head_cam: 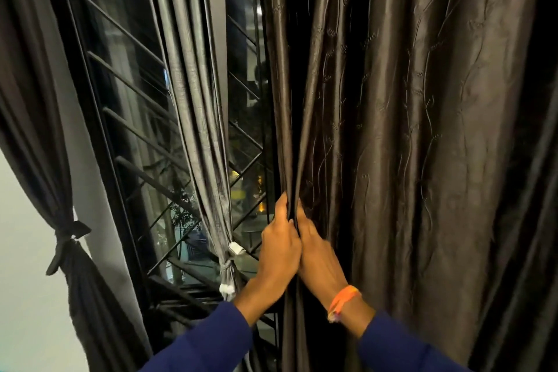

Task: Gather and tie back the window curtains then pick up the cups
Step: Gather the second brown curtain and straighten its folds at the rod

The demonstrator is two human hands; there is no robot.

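A wide brown patterned curtain (422,130) hangs loose over the right half of the window. My left hand (279,246) grips the curtain's left edge, fingers curled round its folds. My right hand (317,260), with an orange band on the wrist, sits right beside it and grips the neighbouring folds. The two hands touch each other at about sill height. A grey curtain (199,118) in the middle is bunched and tied with a cord (228,266). No cups are in view.
A dark curtain (36,130) at the far left is tied back with a black strip (68,238) against a white wall (27,296). Black window bars (129,130) run across the dark glass behind the curtains.
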